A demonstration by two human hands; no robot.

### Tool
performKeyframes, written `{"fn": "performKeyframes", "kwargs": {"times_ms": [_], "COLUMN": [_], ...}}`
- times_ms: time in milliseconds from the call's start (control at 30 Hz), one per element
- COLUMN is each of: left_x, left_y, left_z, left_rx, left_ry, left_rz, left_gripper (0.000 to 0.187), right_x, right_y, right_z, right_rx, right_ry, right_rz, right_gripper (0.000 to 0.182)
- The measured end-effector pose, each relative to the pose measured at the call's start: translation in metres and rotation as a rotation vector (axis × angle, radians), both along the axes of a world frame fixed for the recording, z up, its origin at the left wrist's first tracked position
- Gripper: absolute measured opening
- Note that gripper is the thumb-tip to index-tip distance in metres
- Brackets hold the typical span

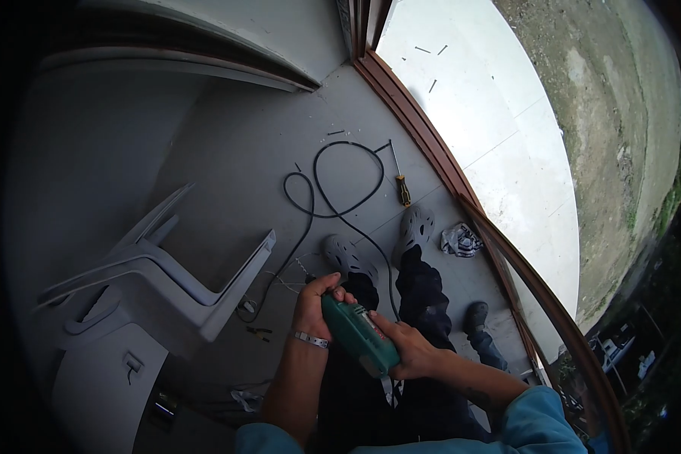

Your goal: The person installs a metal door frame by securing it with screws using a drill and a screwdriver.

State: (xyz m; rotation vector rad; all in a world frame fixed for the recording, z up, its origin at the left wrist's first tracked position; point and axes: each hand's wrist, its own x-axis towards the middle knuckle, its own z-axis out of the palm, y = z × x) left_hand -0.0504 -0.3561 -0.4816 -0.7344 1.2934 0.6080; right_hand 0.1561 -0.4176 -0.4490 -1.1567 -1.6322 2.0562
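A green power drill (359,334) is held between both hands in front of my body, its bit (303,265) pointing away to the upper left. My left hand (314,306) wraps round the front end of the drill near the chuck. The fingers of my right hand (407,348) are closed on the rear part of the body. A black cable (356,216) lies looped on the floor beyond my shoes. Beside the loop rests a yellow and black screwdriver (403,191).
White plastic chairs (181,291) stand at the left. A brown door frame track (424,136) runs diagonally on the right, with screws (433,85) on the white tiles outside. A crumpled bag (461,240), pliers (259,331) and another person's shoe (476,317) are on the floor.
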Motion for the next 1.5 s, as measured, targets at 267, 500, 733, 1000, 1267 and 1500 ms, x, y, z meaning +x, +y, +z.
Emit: {"fn": "performKeyframes", "kwargs": {"times_ms": [267,500,733,1000,1267,1500], "left_x": [-0.001,-0.007,-0.028,0.096,0.116,0.109], "left_y": [-0.015,-0.021,-0.032,0.107,0.102,0.06], "left_z": [-0.007,-0.085,-0.287,-0.368,-0.426,-0.242], "left_rx": [0.041,0.049,0.088,0.944,1.041,0.444], "left_ry": [-0.025,-0.199,0.71,1.223,1.399,-0.168], "left_rz": [0.006,0.148,-0.765,-1.489,-1.923,-0.054], "left_gripper": [0.031,0.098,0.048,0.02,0.012,0.015], "right_x": [0.003,0.004,0.013,0.063,0.092,0.074], "right_y": [-0.006,-0.013,-0.001,0.019,0.032,0.025], "right_z": [-0.001,-0.038,-0.113,-0.102,-0.118,-0.117], "right_rx": [0.066,-0.206,-0.437,-0.433,-0.444,-0.037], "right_ry": [-0.016,-0.09,-0.289,-0.328,-0.336,-0.352], "right_rz": [0.01,-0.177,-0.395,-0.43,-0.49,-0.334], "right_gripper": [0.104,0.101,0.096,0.091,0.093,0.098]}}
